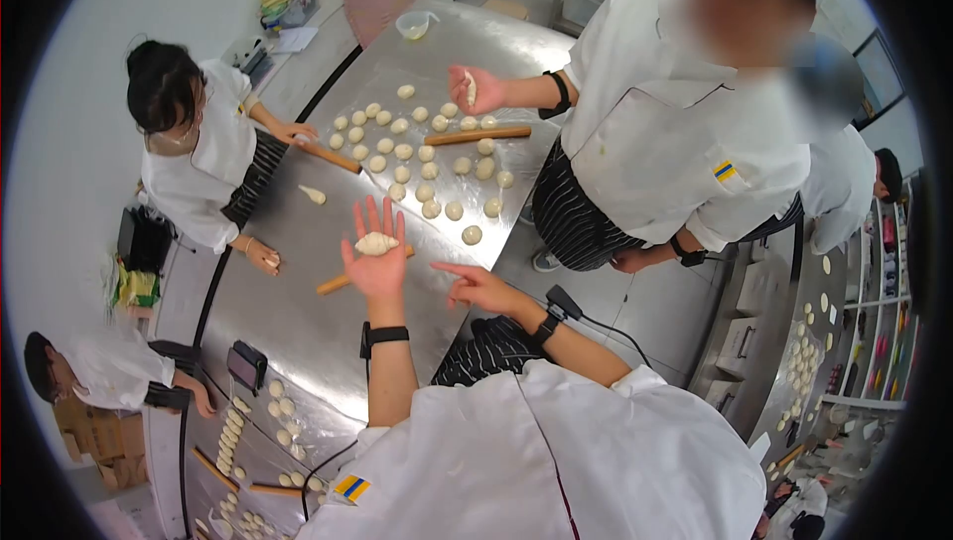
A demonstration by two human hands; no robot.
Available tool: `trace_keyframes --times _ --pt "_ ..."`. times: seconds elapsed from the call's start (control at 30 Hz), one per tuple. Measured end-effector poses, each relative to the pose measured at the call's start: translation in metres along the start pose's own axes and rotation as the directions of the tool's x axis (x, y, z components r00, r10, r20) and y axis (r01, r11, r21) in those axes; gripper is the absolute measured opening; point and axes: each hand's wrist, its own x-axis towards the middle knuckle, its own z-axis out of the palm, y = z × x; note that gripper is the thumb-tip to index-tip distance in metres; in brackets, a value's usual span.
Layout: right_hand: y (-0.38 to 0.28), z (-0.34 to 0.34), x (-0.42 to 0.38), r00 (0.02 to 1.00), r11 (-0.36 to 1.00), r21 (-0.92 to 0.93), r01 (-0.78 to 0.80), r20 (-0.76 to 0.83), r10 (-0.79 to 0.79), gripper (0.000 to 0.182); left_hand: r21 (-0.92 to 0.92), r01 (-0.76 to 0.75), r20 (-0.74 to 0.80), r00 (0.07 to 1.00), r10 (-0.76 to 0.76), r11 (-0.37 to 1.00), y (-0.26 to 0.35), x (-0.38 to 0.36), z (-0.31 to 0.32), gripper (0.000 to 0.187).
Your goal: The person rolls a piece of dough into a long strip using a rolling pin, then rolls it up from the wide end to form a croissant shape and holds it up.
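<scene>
On the upturned palm of my left hand (376, 267) lies a pale shaped piece of dough (376, 244) with ridges; the fingers are stretched out and spread. My right hand (478, 287) is to its right, index finger extended toward the left hand, the other fingers curled, touching no dough. Behind my left hand a wooden rolling pin (336, 284) rests on the metal table (288, 312). Beyond my hands, many round dough balls (403, 152) sit on plastic film, with another rolling pin (476, 135) among them.
Across the table at the right, a person (685, 133) holds a dough piece (471, 91) on one palm. A person at the left (204, 153) holds a rolling pin (333, 157). A measuring cup (415, 24) stands at the far end. More dough balls (286, 407) lie at the lower left.
</scene>
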Motion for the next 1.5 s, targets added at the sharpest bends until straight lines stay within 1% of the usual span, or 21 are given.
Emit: trace_keyframes --times 0.07,0.13,0.17,0.2,0.23,0.27,0.33,0.4,0.43,0.5,0.53,0.6,0.63,0.7,0.8,0.97,1.03,1.13,1.23,1.43,1.5 --pt "0.046 -0.020 -0.022 0.994 0.996 -0.084 -0.028 -0.103 0.020 0.063 0.038 -0.092 -0.070 0.993 0.094 0.995 0.001 0.000 -0.001 0.067" --pt "0.083 -0.042 -0.050 0.974 0.983 -0.128 -0.135 -0.200 0.108 0.060 0.039 -0.099 -0.091 0.991 0.102 0.994 0.003 0.001 -0.001 0.066" --pt "0.107 -0.053 -0.064 0.950 0.972 -0.139 -0.191 -0.274 0.148 0.059 0.030 -0.059 -0.083 0.995 0.061 0.998 0.003 0.002 -0.002 0.066" --pt "0.124 -0.058 -0.080 0.921 0.959 -0.141 -0.248 -0.340 0.188 0.057 0.057 -0.086 -0.101 0.991 0.091 0.995 0.005 0.002 -0.003 0.067" --pt "0.129 -0.062 -0.097 0.896 0.936 -0.191 -0.294 -0.395 0.201 0.058 0.090 -0.118 -0.115 0.985 0.128 0.989 0.007 0.002 -0.003 0.068" --pt "0.146 -0.066 -0.116 0.872 0.909 -0.240 -0.340 -0.444 0.209 0.058 0.092 -0.099 -0.104 0.989 0.108 0.991 0.009 -0.001 -0.006 0.068" --pt "0.197 -0.077 -0.142 0.822 0.894 -0.248 -0.372 -0.536 0.193 0.052 0.077 -0.103 -0.063 0.992 0.108 0.992 0.014 0.000 -0.010 0.068" --pt "0.221 -0.080 -0.167 0.760 0.874 -0.158 -0.459 -0.580 0.294 0.050 0.073 -0.103 -0.070 0.992 0.108 0.992 0.015 -0.002 -0.008 0.068" --pt "0.230 -0.079 -0.175 0.754 0.877 -0.156 -0.455 -0.591 0.287 0.050 0.064 -0.121 -0.088 0.988 0.126 0.991 0.012 -0.003 -0.007 0.068" --pt "0.243 -0.073 -0.190 0.670 0.876 0.038 -0.482 -0.629 0.396 0.051 0.071 -0.115 -0.078 0.990 0.120 0.991 0.016 -0.004 -0.013 0.069" --pt "0.244 -0.072 -0.195 0.668 0.876 0.038 -0.481 -0.631 0.394 0.051 0.082 -0.124 -0.071 0.989 0.130 0.989 0.016 -0.003 -0.012 0.069" --pt "0.247 -0.069 -0.204 0.576 0.851 0.298 -0.433 -0.634 0.516 0.052 0.071 -0.125 -0.072 0.989 0.130 0.990 0.017 -0.004 -0.013 0.069" --pt "0.248 -0.068 -0.209 0.577 0.851 0.296 -0.433 -0.635 0.515 0.052 0.061 -0.125 -0.072 0.989 0.129 0.990 0.017 -0.004 -0.013 0.069" --pt "0.246 -0.065 -0.217 0.461 0.780 0.434 -0.450 -0.635 0.620 0.049 0.058 -0.121 -0.061 0.990 0.124 0.991 0.018 -0.005 -0.015 0.069" --pt "0.258 -0.064 -0.226 0.458 0.778 0.427 -0.460 -0.637 0.620 0.050 0.050 -0.113 -0.066 0.991 0.116 0.992 0.023 -0.008 -0.015 0.068" --pt "0.249 -0.061 -0.225 0.460 0.763 0.447 -0.466 -0.614 0.641 0.050 0.004 -0.112 -0.089 0.990 0.112 0.994 0.026 -0.014 -0.015 0.069" --pt "0.254 -0.063 -0.222 0.451 0.784 0.365 -0.502 -0.663 0.597 0.047 -0.007 -0.097 -0.073 0.993 0.096 0.995 0.026 -0.014 -0.019 0.069" --pt "0.260 -0.062 -0.215 0.442 0.807 0.399 -0.436 -0.686 0.578 0.045 0.020 -0.118 -0.108 0.987 0.119 0.993 0.022 -0.016 -0.018 0.069" --pt "0.240 -0.060 -0.214 0.436 0.771 0.417 -0.481 -0.650 0.623 0.044 0.051 -0.113 -0.073 0.991 0.116 0.992 0.024 -0.018 -0.024 0.068" --pt "0.268 -0.067 -0.211 0.458 0.790 0.330 -0.516 -0.673 0.581 0.041 0.109 -0.124 -0.099 0.986 0.135 0.986 0.024 -0.019 -0.020 0.069" --pt "0.278 -0.070 -0.211 0.475 0.797 0.267 -0.542 -0.685 0.552 0.040 0.093 -0.116 -0.082 0.989 0.123 0.989 0.027 -0.018 -0.020 0.069"
